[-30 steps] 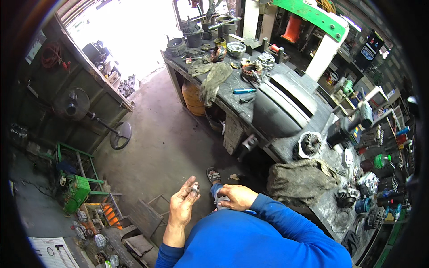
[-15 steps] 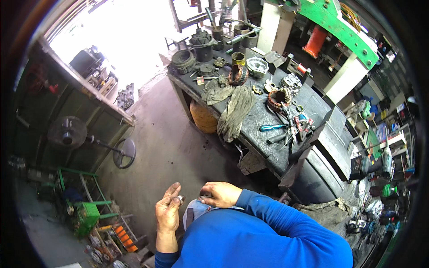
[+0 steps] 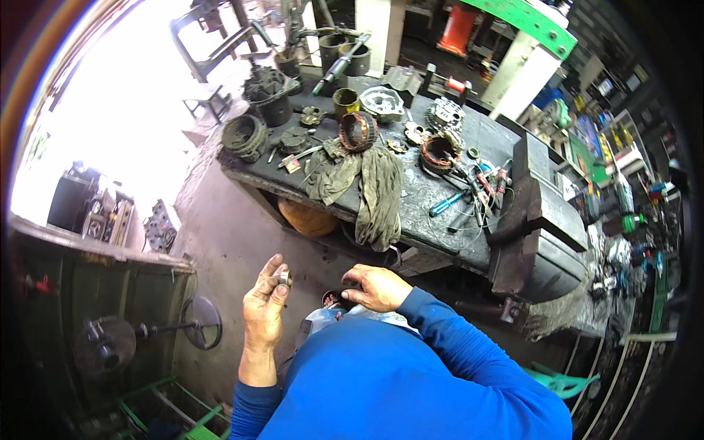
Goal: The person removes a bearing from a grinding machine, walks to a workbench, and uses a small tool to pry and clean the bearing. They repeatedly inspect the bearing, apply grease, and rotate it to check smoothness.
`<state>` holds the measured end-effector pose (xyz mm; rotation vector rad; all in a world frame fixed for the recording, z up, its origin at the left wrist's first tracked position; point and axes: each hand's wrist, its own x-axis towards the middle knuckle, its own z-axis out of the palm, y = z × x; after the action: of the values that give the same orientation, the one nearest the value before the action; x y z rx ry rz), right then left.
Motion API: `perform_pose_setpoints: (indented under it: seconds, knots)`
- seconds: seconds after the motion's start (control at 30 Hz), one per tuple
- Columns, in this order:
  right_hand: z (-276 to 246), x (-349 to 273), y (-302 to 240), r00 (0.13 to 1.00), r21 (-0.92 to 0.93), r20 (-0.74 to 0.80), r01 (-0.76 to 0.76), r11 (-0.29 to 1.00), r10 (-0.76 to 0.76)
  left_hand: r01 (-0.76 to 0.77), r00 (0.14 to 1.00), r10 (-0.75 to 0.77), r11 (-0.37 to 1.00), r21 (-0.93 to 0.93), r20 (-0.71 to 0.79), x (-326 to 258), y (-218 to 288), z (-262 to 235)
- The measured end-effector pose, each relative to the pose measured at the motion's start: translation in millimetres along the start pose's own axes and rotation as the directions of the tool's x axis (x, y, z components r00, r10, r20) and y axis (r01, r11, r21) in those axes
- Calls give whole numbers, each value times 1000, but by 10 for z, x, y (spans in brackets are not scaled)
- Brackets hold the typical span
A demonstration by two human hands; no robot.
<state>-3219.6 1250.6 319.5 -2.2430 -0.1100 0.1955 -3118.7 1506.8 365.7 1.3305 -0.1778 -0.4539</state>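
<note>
My left hand (image 3: 261, 306) is raised in front of my body, palm turned inward. Between its thumb and fingers it pinches a small, shiny metal ring (image 3: 284, 278). To its right, my right hand (image 3: 378, 288) hovers above my lap, apart from the left hand. Its fingers are curled and point toward the left hand. Whatever they hold, if anything, is hidden. On the workbench (image 3: 422, 213) beyond sit two copper-wound stator rings, the left one (image 3: 358, 133) beside a grey rag (image 3: 380, 192) and the right one (image 3: 440, 154) behind several tools.
A large bench vise (image 3: 539, 246) juts from the bench's right end. A blue-handled screwdriver (image 3: 449, 203) lies near the front edge. Metal housings (image 3: 246, 138) and pots stand at the back left. On the floor side, a shaft with a round disc (image 3: 202, 323) sticks out at left.
My view has swung to the right and closer to the bench. Both hands sit slightly higher in view and farther apart, with the ring still in the left.
</note>
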Motion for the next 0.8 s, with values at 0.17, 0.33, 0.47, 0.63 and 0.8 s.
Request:
perform_pose_setpoints:
  seconds: [0.17, 0.33, 0.47, 0.63, 0.8]
  knots:
    - [102, 29, 18, 983, 17, -75, -167, 986, 168, 150, 983, -142, 987, -61, 113, 597, 76, -129]
    - [108, 174, 112, 960, 4, -89, -266, 964, 265, 63, 958, -72, 997, 41, 278, 984, -7, -76]
    - [-20, 451, 192, 968, 46, -137, -207, 977, 212, 368, 906, -345, 928, -57, 244, 1276, -42, -19]
    - [-295, 876, 369, 971, 140, -92, -206, 969, 219, 194, 939, -202, 979, 57, 277, 1718, -33, 45]
    - [-702, 1270, 578, 986, 85, -36, -160, 983, 164, 166, 964, -182, 981, 97, 193, 2057, -39, 130]
